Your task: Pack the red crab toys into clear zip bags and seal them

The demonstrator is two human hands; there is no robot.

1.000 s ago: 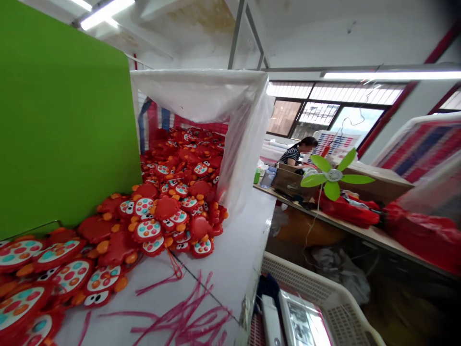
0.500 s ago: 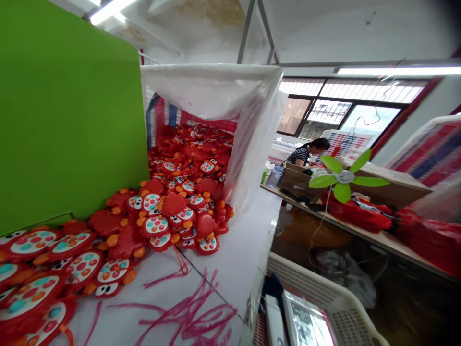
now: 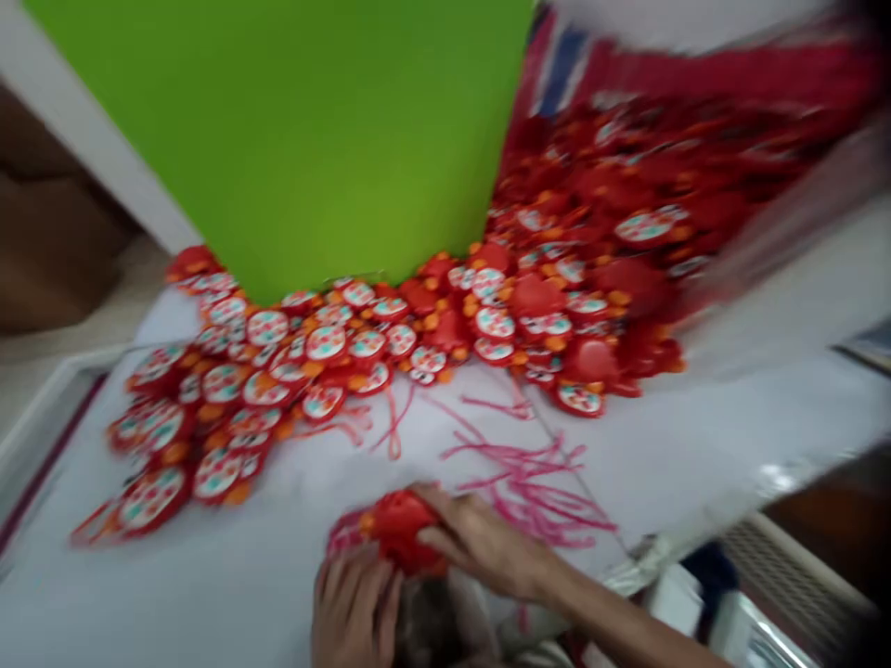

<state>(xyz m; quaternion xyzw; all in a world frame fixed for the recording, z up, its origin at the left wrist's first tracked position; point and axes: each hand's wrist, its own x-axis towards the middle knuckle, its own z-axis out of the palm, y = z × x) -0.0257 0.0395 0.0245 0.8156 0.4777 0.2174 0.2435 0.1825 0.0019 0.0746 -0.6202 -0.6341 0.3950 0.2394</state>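
Low in the view, my right hand [image 3: 480,543] grips a red crab-shaped plastic toy [image 3: 400,529], its plain red back turned up. My left hand [image 3: 355,603] is at the toy's lower left, with fingers curled; blur hides what they pinch. Pink strips [image 3: 344,533] show just above its fingers. More pink plastic strips [image 3: 535,492] lie loose on the white tabletop [image 3: 243,575] beyond my right hand. Farther back is a long heap of similar toys [image 3: 327,343], with white dotted faces and orange feet. A dark, blurred shape [image 3: 428,622] sits between my wrists.
A green panel [image 3: 334,139] stands behind the heap. At the right rear, a striped bag [image 3: 563,70] holds many more toys, under whitish plastic sheeting. Below the table's right edge is a pale plastic basket [image 3: 800,566] with boxes. Brown cardboard [image 3: 56,250] is at the far left.
The view has swung left and down. Both my hands have come into sight with a red toy between them; earlier neither hand showed. The heap and strips look undisturbed.
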